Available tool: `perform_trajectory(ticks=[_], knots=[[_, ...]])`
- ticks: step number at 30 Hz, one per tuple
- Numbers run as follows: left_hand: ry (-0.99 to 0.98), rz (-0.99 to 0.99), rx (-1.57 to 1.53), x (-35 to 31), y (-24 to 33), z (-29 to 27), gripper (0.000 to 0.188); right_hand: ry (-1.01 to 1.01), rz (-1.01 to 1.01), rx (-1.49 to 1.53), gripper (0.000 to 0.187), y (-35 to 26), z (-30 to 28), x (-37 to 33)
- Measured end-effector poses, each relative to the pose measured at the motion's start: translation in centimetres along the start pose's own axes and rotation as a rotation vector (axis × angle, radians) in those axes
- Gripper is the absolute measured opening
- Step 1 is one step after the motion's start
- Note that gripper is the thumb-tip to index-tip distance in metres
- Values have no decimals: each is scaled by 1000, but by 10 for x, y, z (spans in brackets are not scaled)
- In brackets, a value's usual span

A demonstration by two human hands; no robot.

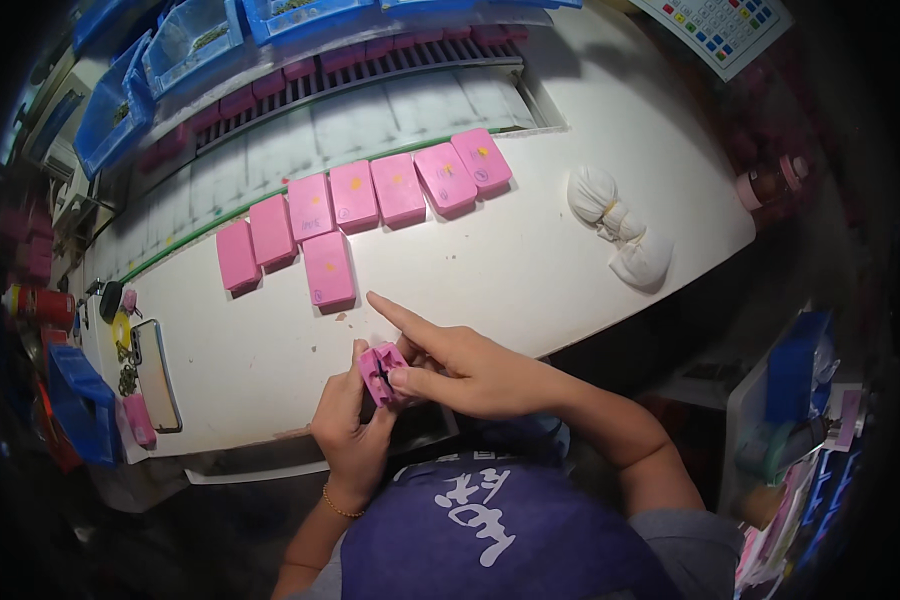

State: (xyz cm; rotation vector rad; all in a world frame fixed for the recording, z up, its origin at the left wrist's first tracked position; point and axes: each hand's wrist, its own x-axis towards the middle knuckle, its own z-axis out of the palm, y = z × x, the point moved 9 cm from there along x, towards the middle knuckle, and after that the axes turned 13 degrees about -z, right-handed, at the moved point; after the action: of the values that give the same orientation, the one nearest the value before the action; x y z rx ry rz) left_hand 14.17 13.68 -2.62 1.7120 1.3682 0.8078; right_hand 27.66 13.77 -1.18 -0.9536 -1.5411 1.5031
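Near the table's front edge, my left hand (347, 428) grips a small pink mold piece (372, 362) from its left side and below. The piece is tilted, showing a hollowed face with a dark slot or insert that I cannot make out well. My right hand (470, 372) meets it from the right, thumb pressed on the hollowed face and index finger stretched out past it. Its other fingers curl behind the piece, partly hidden. Just beyond both hands lies a single pink block (329, 272) with a yellow mark on top.
A slanted row of pink blocks (353, 195) lies farther back. To the right is a tied white cloth bundle (612, 222); at left, a phone (156, 375) and a small pink item (138, 418). Blue bins (192, 45) stand along the back above a slatted rack (370, 75).
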Motion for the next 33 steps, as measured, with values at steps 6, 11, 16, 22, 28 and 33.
perform_trajectory(ticks=[6,11,16,22,28,33], knots=[[46,101,82,-3,11,-1,45,68,-98,-59,70,2,-3,-2],[-29,30,7,-2,9,1,35,90,-124,-61,70,8,-4,-2],[-58,-6,-7,-2,12,-1,41,89,-105,-53,69,10,-3,-3],[-20,13,-8,-1,18,-3,29,115,-131,0,70,13,-1,-4],[-10,-58,-48,-2,9,-4,25,130,-140,65,71,28,2,-6],[-13,-67,-96,-1,5,-6,24,154,-130,193,71,30,2,-7]])
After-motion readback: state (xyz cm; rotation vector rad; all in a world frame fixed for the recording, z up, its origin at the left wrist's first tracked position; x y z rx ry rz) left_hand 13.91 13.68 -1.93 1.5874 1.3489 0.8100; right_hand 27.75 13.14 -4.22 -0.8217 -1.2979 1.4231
